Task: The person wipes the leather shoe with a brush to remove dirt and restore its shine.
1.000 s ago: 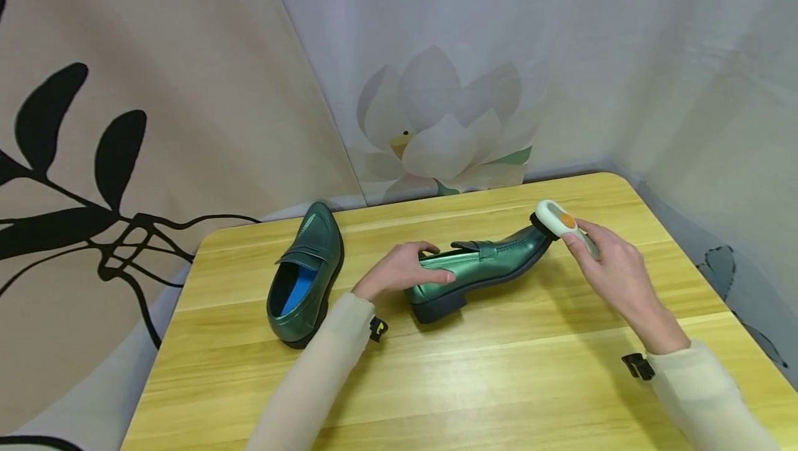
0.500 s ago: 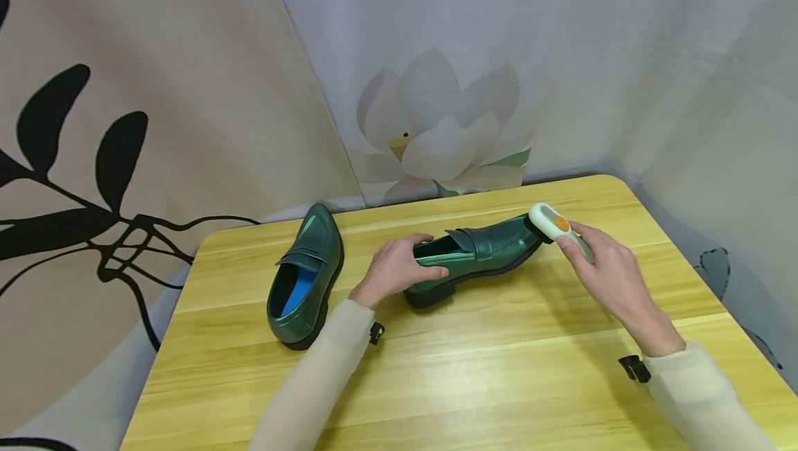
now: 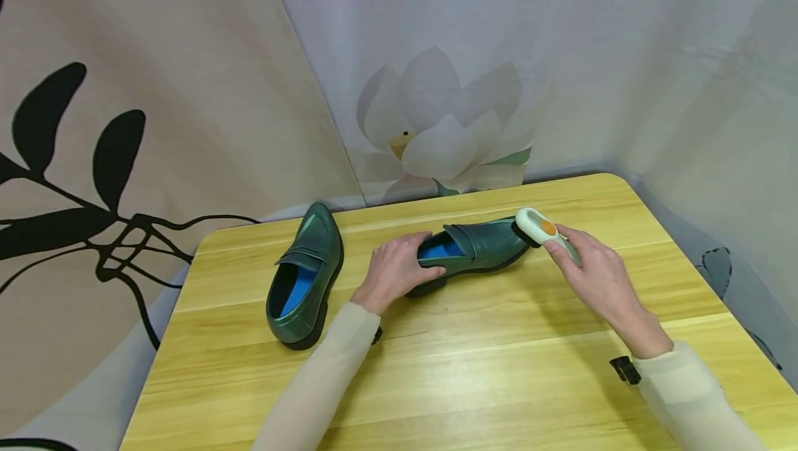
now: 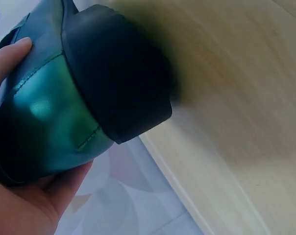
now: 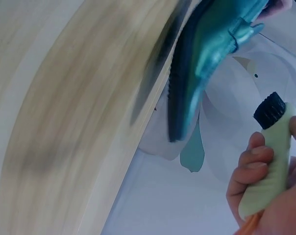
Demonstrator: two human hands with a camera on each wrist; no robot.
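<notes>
My left hand (image 3: 393, 267) holds a dark green loafer (image 3: 495, 244) round its heel, thumb on the near side, with the toe pointing right. Its blue insole shows in the head view. Up close in the left wrist view, the loafer's shiny back (image 4: 50, 117) and black heel block (image 4: 121, 73) stand over the tabletop. My right hand (image 3: 598, 271) grips a small shoe brush (image 3: 536, 224) with a pale handle, an orange patch and black bristles. In the head view the bristles overlap the toe; in the right wrist view the brush's bristles (image 5: 270, 110) are apart from it.
A second green loafer (image 3: 319, 226) stands at the left of the wooden table (image 3: 474, 375), toe to the back, its blue insole visible. Behind the table hangs a printed cloth (image 3: 461, 14) with flower and leaf patterns.
The held loafer has rolled so its opening faces up more, showing the blue insole, and its heel has shifted back. My right hand has moved left with the brush, along with the toe.
</notes>
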